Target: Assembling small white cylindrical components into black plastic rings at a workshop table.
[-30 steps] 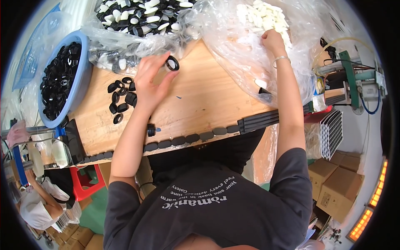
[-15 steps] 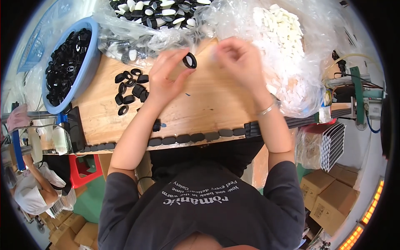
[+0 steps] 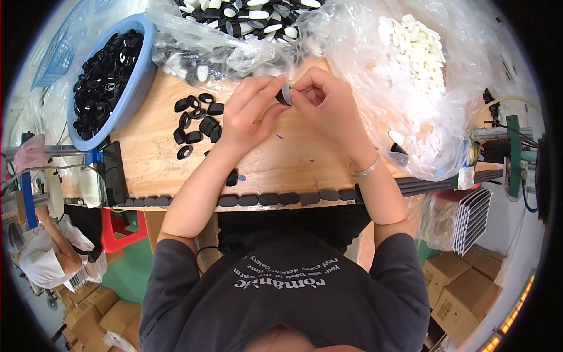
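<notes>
My left hand point(image 3: 251, 114) pinches a black round cap point(image 3: 281, 95) between thumb and fingers, held on edge above the table. A pale, translucent disc point(image 3: 287, 94) shows on the cap's right-hand side. My right hand point(image 3: 328, 102), fingers curled, pinches at that disc; its fingertips partly cover the edge. To the left of my left hand, several black rings and caps point(image 3: 196, 112) lie loose on the wooden table point(image 3: 275, 158). One more small black cap point(image 3: 232, 178) sits by my left forearm.
A blue basin point(image 3: 148, 58) full of black caps stands at the left. Plastic bags hold black and white pieces point(image 3: 258, 17) at the back and white pieces point(image 3: 413, 50) at the right. Dark foam pads point(image 3: 287, 198) line the front edge. Another person point(image 3: 47, 252) sits far left.
My right hand has come left and down from apart to meet the black cap in my left hand. The cap has turned edge-on. The whole view has shifted slightly.
</notes>
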Demonstrator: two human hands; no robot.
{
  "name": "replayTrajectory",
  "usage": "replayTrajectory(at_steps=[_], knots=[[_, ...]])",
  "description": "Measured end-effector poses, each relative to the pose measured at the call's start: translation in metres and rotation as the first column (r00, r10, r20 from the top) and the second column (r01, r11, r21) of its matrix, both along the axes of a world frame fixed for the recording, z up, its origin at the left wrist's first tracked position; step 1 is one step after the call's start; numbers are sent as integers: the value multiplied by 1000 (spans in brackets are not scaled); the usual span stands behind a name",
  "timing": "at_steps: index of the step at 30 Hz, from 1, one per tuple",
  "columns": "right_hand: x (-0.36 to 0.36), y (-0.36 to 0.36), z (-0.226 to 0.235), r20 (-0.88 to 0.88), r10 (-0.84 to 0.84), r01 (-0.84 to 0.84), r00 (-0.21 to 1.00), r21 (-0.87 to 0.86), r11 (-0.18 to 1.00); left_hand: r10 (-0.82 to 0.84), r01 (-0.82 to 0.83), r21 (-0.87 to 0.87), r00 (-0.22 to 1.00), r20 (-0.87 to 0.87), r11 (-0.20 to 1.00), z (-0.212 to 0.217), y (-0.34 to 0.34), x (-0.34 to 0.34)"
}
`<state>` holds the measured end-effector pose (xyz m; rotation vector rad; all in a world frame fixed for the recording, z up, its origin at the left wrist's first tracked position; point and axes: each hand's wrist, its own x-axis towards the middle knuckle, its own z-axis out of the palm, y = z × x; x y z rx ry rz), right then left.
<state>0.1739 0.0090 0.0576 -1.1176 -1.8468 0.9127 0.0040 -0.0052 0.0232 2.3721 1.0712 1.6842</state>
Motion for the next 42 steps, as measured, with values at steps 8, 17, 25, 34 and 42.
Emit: replayTrajectory(at_steps=[8, 17, 25, 34, 42], knots=[[6, 5, -9, -475, 37, -343, 879, -577, 742, -73, 73, 5, 997, -11, 997, -2, 1, 0], [6, 4, -22, -459, 55, -340, 887, -566, 751, -103, 102, -17, 993, -48, 995, -4, -3, -1], [4, 7, -30, -505, 22, -320, 863, -512, 797, -78, 77, -13, 996, -37, 997, -7, 2, 4], [-1, -3, -20, -364, 79, -192, 928, -288, 938, -36, 37, -88, 999, 9, 995, -3, 4, -3], [11, 6, -23, -627, -17, -272, 779, -362, 891, 1, 369, -575, 841, 540, 730, -7, -5, -5]])
